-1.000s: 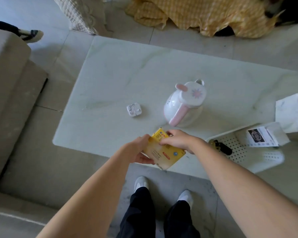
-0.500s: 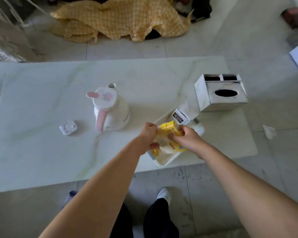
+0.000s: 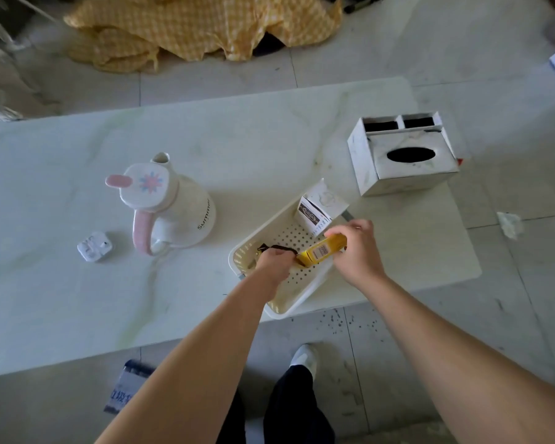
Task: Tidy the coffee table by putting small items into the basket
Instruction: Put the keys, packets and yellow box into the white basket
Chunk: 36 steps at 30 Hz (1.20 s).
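Note:
A white perforated basket [image 3: 305, 296] sits at the near edge of the marble coffee table [image 3: 205, 129], right of centre. Both hands hold a yellow packet [image 3: 321, 252] low inside it: my left hand [image 3: 274, 262] grips its left end, my right hand [image 3: 358, 248] its right end. A black strap-like item [image 3: 277, 248] lies in the basket just behind my left hand. A white printed paper box [image 3: 318, 208] leans at the basket's far corner. A small white charger case [image 3: 94, 246] lies on the table to the left.
A white kettle with pink handle [image 3: 169, 203] stands between the charger case and the basket. A white tissue box [image 3: 404, 155] sits at the table's right end. Yellow checked cloth [image 3: 199, 24] lies on the floor beyond. A crumpled tissue [image 3: 509, 223] is on the floor, right.
Both hands carried the yellow packet from the table's near edge over to the basket and lowered it inside. The view swung right and drew closer.

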{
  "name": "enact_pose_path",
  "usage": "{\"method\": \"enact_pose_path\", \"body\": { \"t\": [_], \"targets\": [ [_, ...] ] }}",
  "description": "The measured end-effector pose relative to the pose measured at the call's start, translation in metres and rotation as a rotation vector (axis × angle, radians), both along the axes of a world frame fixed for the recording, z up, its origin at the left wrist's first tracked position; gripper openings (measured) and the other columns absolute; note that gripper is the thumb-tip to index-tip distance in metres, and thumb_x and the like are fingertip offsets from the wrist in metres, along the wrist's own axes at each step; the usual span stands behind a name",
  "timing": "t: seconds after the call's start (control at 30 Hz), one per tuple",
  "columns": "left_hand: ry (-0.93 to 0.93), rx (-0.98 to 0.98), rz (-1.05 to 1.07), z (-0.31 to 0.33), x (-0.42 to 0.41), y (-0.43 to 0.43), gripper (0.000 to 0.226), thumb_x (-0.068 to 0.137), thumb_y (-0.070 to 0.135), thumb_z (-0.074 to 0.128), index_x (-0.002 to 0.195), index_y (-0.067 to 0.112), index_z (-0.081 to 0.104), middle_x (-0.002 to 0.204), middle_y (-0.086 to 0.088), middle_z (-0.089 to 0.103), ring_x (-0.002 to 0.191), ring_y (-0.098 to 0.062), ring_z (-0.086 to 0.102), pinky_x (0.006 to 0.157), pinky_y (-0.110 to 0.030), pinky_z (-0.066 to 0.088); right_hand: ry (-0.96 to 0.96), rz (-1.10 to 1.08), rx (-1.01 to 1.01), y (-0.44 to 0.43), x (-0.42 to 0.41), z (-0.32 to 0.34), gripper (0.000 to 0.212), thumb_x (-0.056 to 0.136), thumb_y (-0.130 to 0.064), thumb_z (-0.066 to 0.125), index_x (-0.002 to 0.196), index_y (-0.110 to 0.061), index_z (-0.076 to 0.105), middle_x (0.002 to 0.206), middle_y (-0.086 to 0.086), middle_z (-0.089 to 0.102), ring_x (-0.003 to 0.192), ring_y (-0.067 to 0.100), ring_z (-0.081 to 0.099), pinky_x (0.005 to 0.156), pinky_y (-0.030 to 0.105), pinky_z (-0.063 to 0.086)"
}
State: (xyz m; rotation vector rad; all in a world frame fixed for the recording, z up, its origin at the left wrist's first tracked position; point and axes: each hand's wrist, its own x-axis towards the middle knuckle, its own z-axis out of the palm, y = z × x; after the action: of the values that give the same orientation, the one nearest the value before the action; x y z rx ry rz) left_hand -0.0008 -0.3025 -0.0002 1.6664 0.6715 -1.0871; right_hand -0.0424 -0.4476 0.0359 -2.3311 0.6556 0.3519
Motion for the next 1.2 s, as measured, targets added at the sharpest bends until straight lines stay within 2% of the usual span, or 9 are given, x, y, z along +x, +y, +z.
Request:
{"method": "enact_pose_path", "body": {
  "t": [0.17, 0.23, 0.37, 0.57, 0.8, 0.9, 1.0, 1.07, 1.2],
  "targets": [
    [0.068, -0.054, -0.004, -0.023, -0.007, -0.017, 0.032, 0.086, 0.046, 0.054, 0.072, 0.018, 0.054, 0.08, -0.004, 0.048, 0.073, -0.018, 0.042, 0.077, -0.03, 0.041, 0.023, -0.001, -0.022, -0.006, 0.004, -0.013, 0.051, 0.08, 0.008, 0.056, 0.124, -0.016, 0.056, 0.128, 0.008, 0.042, 0.092, 0.021, 0.055, 0.078, 0.023, 0.041],
    [0.081, -0.094, -0.092, -0.026, -0.009, -0.022, 0.034, 0.084, 0.05, 0.06, 0.084, 0.017, 0.066, 0.079, -0.006, 0.052, 0.07, -0.019, 0.048, 0.075, -0.028, 0.042, 0.035, -0.033, -0.023, -0.008, 0.005, -0.017, 0.051, 0.081, 0.005, 0.053, 0.129, -0.014, 0.05, 0.129, 0.008, 0.043, 0.087, 0.021, 0.053, 0.074, 0.025, 0.039],
    [0.029, -0.096, -0.143, -0.033, -0.017, -0.033, 0.06, 0.075, 0.043, 0.072, 0.124, 0.01, 0.064, 0.134, -0.021, 0.056, 0.13, -0.036, 0.049, 0.111, -0.049, 0.038, 0.003, -0.091, -0.04, -0.012, 0.009, -0.025, 0.044, 0.085, -0.002, 0.052, 0.128, -0.011, 0.05, 0.131, 0.009, 0.048, 0.104, 0.024, 0.054, 0.08, 0.026, 0.039],
    [0.004, -0.132, -0.233, -0.035, -0.014, -0.036, 0.04, 0.077, 0.044, 0.071, 0.109, 0.019, 0.069, 0.11, -0.001, 0.066, 0.104, -0.019, 0.058, 0.102, -0.037, 0.048, 0.056, -0.052, -0.216, -0.019, 0.014, -0.031, 0.047, 0.078, -0.012, 0.063, 0.124, -0.015, 0.056, 0.127, 0.009, 0.052, 0.12, 0.028, 0.046, 0.097, 0.034, 0.04],
    [-0.062, -0.127, -0.376, -0.03, -0.003, -0.032, 0.06, 0.084, 0.052, 0.06, 0.138, 0.025, 0.052, 0.143, -0.002, 0.048, 0.133, -0.024, 0.044, 0.112, -0.041, 0.035, 0.063, -0.115, -0.262, -0.017, 0.016, -0.028, 0.036, 0.079, -0.016, 0.06, 0.115, -0.014, 0.057, 0.118, 0.008, 0.05, 0.111, 0.028, 0.048, 0.085, 0.036, 0.044],
    [-0.122, -0.07, -0.334, -0.02, 0.0, -0.026, 0.053, 0.088, 0.043, 0.058, 0.136, 0.02, 0.054, 0.137, -0.001, 0.054, 0.124, -0.022, 0.051, 0.106, -0.037, 0.04, 0.04, -0.191, -0.171, -0.007, 0.012, -0.012, 0.016, 0.083, -0.023, 0.057, 0.098, -0.016, 0.057, 0.091, -0.004, 0.053, 0.084, 0.02, 0.054, 0.065, 0.029, 0.039],
    [-0.152, -0.016, -0.304, -0.009, 0.007, -0.011, 0.026, 0.091, 0.033, 0.055, 0.105, 0.016, 0.067, 0.095, -0.002, 0.065, 0.087, -0.02, 0.06, 0.084, -0.033, 0.05, 0.045, -0.078, -0.002, 0.013, 0.006, 0.002, 0.011, 0.084, -0.027, 0.054, 0.086, -0.018, 0.06, 0.068, -0.009, 0.057, 0.06, 0.012, 0.053, 0.056, 0.024, 0.037],
    [-0.128, -0.011, -0.243, 0.001, 0.013, 0.003, 0.017, 0.089, 0.024, 0.054, 0.078, 0.014, 0.062, 0.077, -0.003, 0.061, 0.068, -0.019, 0.056, 0.068, -0.027, 0.051, 0.047, -0.004, 0.065, 0.033, 0.005, 0.011, 0.012, 0.082, -0.028, 0.054, 0.077, -0.018, 0.06, 0.06, -0.008, 0.056, 0.055, 0.012, 0.05, 0.052, 0.024, 0.034],
    [-0.113, -0.009, -0.156, 0.03, 0.023, 0.047, 0.01, 0.086, 0.013, 0.051, 0.08, 0.01, 0.058, 0.067, -0.005, 0.059, 0.057, -0.019, 0.056, 0.051, -0.019, 0.048, 0.063, 0.086, 0.124, 0.086, 0.022, 0.025, 0.021, 0.077, -0.032, 0.052, 0.064, -0.016, 0.054, 0.059, -0.003, 0.058, 0.061, 0.021, 0.053, 0.054, 0.029, 0.037]
  ]
}}
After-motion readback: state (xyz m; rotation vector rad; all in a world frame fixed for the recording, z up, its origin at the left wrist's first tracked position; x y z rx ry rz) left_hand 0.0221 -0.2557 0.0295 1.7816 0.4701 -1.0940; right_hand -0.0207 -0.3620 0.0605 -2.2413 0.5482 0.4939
